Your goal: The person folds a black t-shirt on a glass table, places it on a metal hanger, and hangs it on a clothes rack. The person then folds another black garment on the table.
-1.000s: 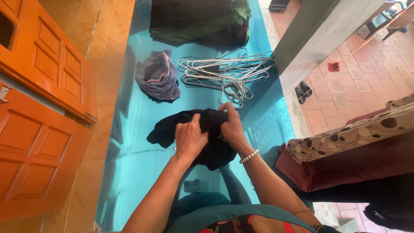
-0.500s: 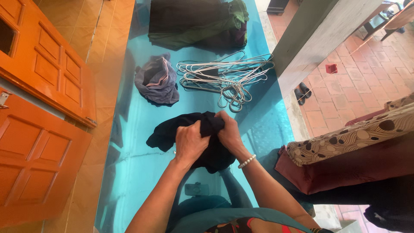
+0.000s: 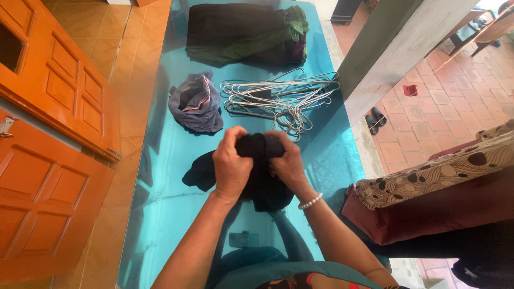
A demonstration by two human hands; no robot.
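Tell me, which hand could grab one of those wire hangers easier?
Probably the right hand. Both hands grip the black cloth, but the right one sits closer to the hanger hooks, which lie just beyond its fingers. The left hand is nearer the crumpled grey cloth instead.

Both the left hand (image 3: 231, 167) and right hand (image 3: 287, 162) have bunched the black garment (image 3: 261, 179) tighter, lifting its top edge toward the wire hangers (image 3: 281, 96).

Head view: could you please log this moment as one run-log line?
left hand: gripping black garment | right hand: gripping same | wire hangers: behind, apart | surface: glossy teal table
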